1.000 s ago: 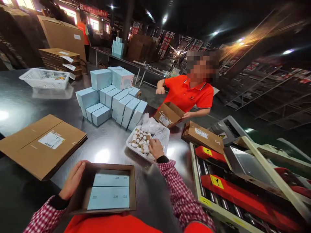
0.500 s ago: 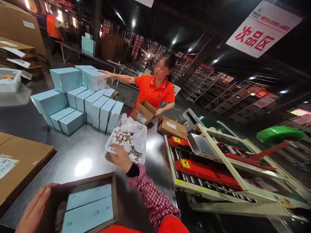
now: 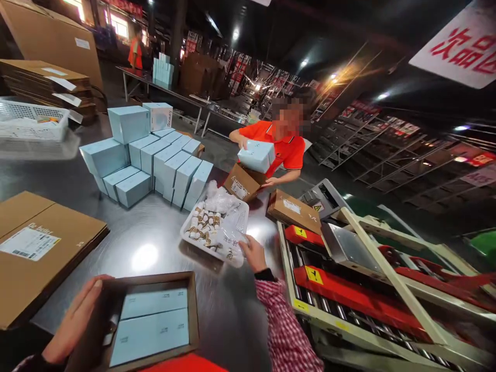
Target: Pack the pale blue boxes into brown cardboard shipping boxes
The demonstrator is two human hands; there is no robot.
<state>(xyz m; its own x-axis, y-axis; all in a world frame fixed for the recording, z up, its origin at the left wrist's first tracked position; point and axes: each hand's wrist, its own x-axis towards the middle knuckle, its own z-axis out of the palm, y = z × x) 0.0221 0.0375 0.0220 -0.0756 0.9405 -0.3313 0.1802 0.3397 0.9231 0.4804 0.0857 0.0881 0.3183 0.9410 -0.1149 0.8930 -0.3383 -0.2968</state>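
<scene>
My left hand (image 3: 79, 315) grips the left wall of an open cardboard box (image 3: 196, 315) in front of me. Two pale blue cartons (image 3: 155, 330) lie side by side in that box, and a small white-capped bottle (image 3: 112, 325) rests in the gap to their left. At the right edge of a white plastic basket (image 3: 185, 238), my right hand (image 3: 253, 254) pinches a clear plastic bag (image 3: 231, 232) with reddish print. Several small bottles with white caps (image 3: 205, 222) fill the basket's left part, and crumpled clear plastic (image 3: 220, 199) is heaped at its far end.
Pale blue cartons (image 3: 134, 188) are stacked on the metal table (image 3: 143, 268). Flattened cardboard (image 3: 58, 227) lies at left. Across the table a co-worker (image 3: 267, 129) holds a blue carton (image 3: 258, 155) over an open box (image 3: 244, 181). A roller machine (image 3: 349, 289) stands at right.
My right hand has moved from the bottles to the basket's right edge and now holds the clear bag. A bottle shows beside the cartons. The co-worker has lifted a carton off the stack.
</scene>
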